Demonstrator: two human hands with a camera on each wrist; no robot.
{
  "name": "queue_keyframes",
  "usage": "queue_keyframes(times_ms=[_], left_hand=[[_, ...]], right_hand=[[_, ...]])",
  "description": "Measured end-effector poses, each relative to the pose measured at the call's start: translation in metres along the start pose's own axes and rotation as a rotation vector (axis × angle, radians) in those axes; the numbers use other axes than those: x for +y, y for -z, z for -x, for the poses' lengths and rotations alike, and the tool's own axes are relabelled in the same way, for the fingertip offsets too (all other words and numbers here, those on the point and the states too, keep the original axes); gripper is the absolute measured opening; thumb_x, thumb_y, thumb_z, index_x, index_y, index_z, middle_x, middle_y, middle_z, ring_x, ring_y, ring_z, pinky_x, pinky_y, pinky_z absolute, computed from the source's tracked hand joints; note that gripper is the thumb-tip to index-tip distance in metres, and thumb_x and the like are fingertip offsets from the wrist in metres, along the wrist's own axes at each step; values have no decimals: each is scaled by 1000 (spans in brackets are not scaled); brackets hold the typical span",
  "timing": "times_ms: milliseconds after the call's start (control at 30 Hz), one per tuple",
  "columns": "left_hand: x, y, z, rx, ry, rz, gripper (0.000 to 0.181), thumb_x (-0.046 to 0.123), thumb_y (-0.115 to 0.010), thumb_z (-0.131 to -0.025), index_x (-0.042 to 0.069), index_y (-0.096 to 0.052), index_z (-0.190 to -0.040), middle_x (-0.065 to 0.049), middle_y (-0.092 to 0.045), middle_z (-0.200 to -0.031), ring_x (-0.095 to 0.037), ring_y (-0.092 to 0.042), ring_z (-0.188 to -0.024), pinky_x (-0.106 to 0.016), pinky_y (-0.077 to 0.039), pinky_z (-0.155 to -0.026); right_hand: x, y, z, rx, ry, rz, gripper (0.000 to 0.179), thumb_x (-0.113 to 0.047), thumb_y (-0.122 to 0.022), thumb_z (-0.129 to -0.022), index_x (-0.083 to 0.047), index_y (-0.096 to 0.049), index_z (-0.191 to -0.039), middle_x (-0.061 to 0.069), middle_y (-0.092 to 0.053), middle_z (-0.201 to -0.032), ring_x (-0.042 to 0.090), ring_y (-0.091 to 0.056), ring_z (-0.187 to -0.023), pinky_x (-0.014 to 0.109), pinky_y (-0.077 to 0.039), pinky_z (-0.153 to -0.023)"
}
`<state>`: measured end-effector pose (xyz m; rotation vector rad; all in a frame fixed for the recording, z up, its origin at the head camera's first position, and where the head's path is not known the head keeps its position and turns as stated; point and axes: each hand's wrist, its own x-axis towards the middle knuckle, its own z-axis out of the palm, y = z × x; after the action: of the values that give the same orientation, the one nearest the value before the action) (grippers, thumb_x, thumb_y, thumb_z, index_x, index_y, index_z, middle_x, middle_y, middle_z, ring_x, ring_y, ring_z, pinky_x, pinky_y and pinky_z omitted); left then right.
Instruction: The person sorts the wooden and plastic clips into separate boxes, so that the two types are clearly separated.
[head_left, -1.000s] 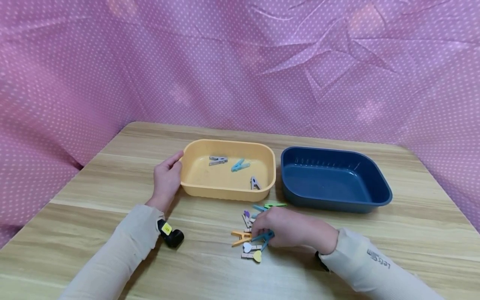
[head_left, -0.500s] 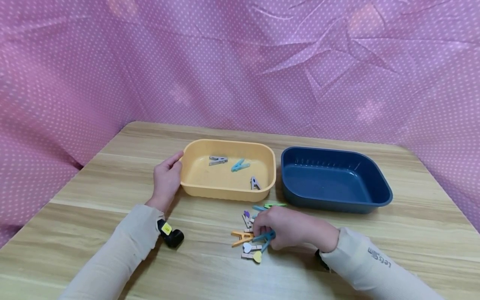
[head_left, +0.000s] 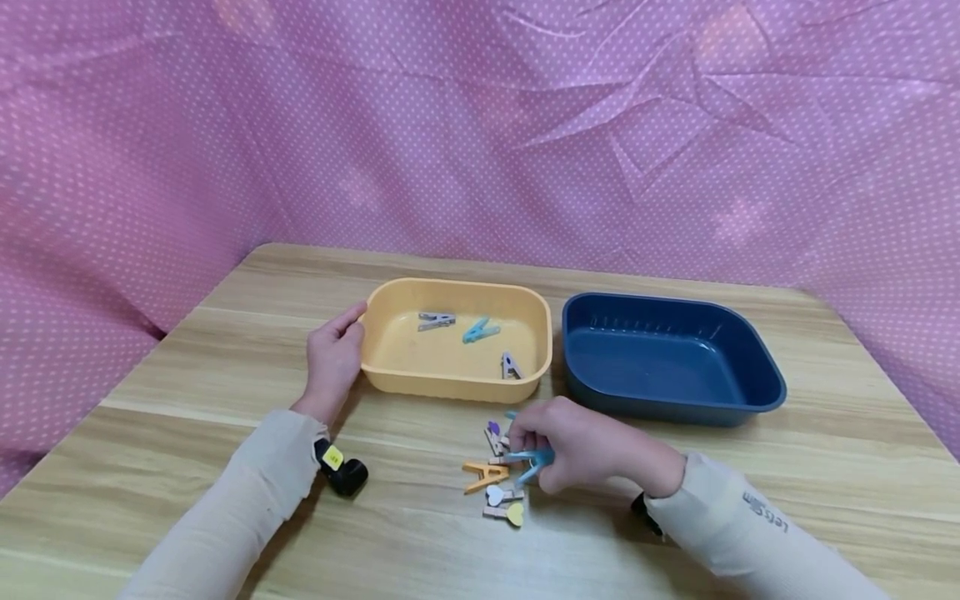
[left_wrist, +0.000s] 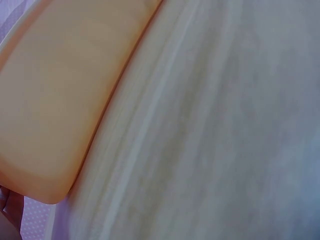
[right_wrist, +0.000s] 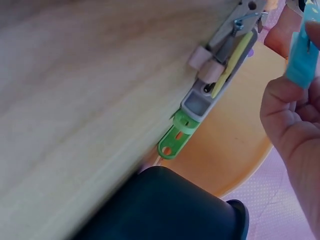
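My right hand (head_left: 573, 446) pinches a light-blue clothespin (head_left: 534, 461) just above a small pile of clothespins; the right wrist view shows the same blue clothespin (right_wrist: 302, 55) between thumb and fingers. Beside it lie an orange clothespin (head_left: 485, 476), a wooden one with a white heart (head_left: 495, 496), one with a yellow heart (head_left: 514, 513) and one with a purple piece (head_left: 493, 428). A green clothespin (right_wrist: 176, 135) is hidden by my hand in the head view. My left hand (head_left: 335, 358) rests against the left side of the yellow tub (head_left: 450, 387); its fingertips are partly hidden.
Inside the yellow tub are two grey clothespins (head_left: 436, 320) and a light-blue one (head_left: 481, 331). A dark blue tub (head_left: 667, 408) stands at its right. Both stand on a wooden table (head_left: 187, 400), with a pink dotted cloth (head_left: 480, 150) behind.
My right hand has risen slightly with the light-blue clothespin, which has come up off the pile beside the orange one. The left hand and both tubs stay put.
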<state>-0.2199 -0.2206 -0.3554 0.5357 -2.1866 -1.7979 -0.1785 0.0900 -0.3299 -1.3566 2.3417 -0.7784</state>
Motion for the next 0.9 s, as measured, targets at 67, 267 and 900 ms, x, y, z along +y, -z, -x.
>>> queue_keyframes(times_ms=[67, 267, 900], left_hand=[[1, 0, 0, -2, -2, -3, 38, 16, -40, -96, 17, -51, -133, 0, -44, -141, -12, -44, -125, -27, -42, -99], [1, 0, -3, 9, -14, -12, 38, 15, -42, -96, 16, -52, -132, -1, -46, -139, -11, -46, -124, -26, -43, -98], [2, 0, -2, 13, -20, -4, 38, 14, -42, -95, 13, -53, -131, -2, -48, -138, -11, -46, -123, -25, -42, -98]], right_hand=[[0, 1, 0, 17, 0, -10, 31, 4, -63, -61, -14, -57, -85, -8, -52, -76, 4, -47, -67, 18, -46, -56], [1, 5, 1, 98, 6, -36, 31, 3, -64, -61, -14, -58, -86, -8, -51, -74, 5, -46, -66, 18, -44, -55], [0, 28, -3, 362, -116, -254, 24, 3, -67, -74, -5, -61, -96, 4, -55, -82, 17, -50, -74, 22, -47, -61]])
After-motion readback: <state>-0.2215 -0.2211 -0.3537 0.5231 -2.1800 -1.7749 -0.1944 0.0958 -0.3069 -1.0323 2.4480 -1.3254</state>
